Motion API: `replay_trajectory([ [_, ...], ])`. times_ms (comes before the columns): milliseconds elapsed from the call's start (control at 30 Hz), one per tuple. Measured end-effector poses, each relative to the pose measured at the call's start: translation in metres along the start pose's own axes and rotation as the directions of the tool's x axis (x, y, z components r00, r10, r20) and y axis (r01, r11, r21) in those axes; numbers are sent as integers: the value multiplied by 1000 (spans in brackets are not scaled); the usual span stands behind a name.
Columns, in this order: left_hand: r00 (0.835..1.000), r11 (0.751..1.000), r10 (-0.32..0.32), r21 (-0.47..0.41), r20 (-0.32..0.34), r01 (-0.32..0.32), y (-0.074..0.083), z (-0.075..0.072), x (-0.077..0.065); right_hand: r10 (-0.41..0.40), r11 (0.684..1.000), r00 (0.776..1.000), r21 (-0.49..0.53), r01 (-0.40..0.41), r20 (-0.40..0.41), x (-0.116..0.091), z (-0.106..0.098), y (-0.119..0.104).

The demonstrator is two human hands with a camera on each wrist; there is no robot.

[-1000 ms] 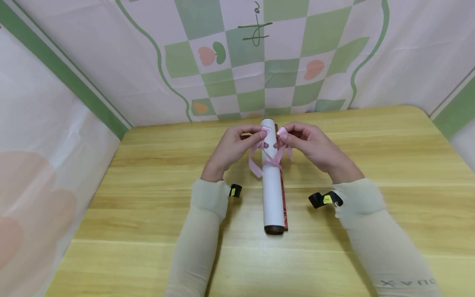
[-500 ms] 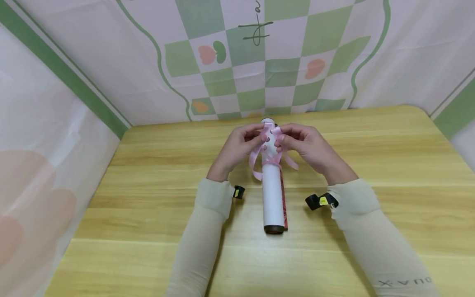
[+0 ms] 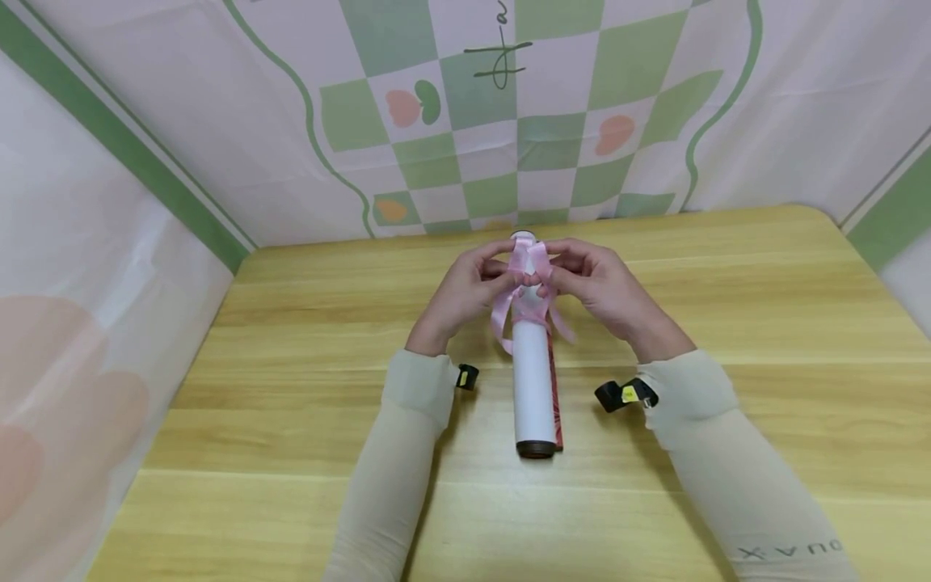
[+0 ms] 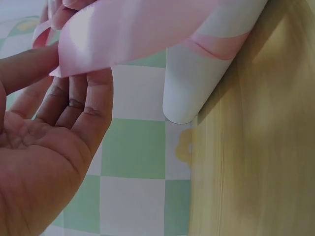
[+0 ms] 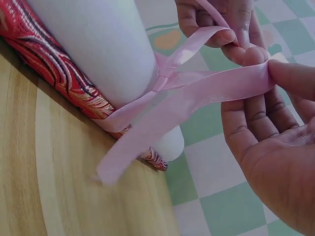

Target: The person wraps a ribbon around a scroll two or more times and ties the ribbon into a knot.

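Observation:
A white scroll (image 3: 533,388) with dark end caps lies lengthwise on the table, a strip of red patterned brocade (image 5: 59,73) along its right side. Pink ribbon (image 5: 216,91) wraps the scroll and is knotted on top, its tails hanging to both sides. My left hand (image 3: 469,283) pinches one part of the ribbon between thumb and fingers, above the scroll's far half. Opposite it, my right hand (image 3: 600,283) pinches the other part the same way. The two hands' fingertips come close together over the scroll. In the right wrist view, ribbon loops run from the knot to both hands.
The wooden table (image 3: 291,404) spreads around the scroll. Behind its far edge hangs a green and white checked cloth (image 3: 487,145). Black wrist cameras (image 3: 625,394) jut inward from both cuffs, on either side of the scroll.
Both hands have come closer together over the scroll, bringing the ribbon parts from apart to side by side. The ribbon tails have shifted; the scroll lies where it was.

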State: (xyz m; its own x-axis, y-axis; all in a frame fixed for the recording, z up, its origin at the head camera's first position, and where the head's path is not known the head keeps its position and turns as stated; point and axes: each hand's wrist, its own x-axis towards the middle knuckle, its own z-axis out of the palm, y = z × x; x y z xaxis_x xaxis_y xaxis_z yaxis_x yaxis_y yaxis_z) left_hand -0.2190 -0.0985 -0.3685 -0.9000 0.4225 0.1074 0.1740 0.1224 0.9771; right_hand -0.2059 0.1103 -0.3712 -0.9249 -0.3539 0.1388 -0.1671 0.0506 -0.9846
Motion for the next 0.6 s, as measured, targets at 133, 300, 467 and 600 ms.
replay_trajectory([
  [133, 999, 999, -38, -30, 2, 38, 0, 1, 1, 4, 1000, 1000, 4, -4, 17, 0, 2, -4],
  [300, 998, 998, -63, -15, -12, 63, 0, 2, 2, 1, 1000, 998, -23, 0, 64, -1, 6, -10],
  [467, 999, 999, -42, 9, -3, 42, -2, 2, 3, 5, 995, 998, -102, 1, 60, -1, 10, -13],
  [600, 1000, 999, 0, 33, -1, 0, -2, 4, 3, 7, 988, 999, -157, 0, 44, -1, 12, -13],
])
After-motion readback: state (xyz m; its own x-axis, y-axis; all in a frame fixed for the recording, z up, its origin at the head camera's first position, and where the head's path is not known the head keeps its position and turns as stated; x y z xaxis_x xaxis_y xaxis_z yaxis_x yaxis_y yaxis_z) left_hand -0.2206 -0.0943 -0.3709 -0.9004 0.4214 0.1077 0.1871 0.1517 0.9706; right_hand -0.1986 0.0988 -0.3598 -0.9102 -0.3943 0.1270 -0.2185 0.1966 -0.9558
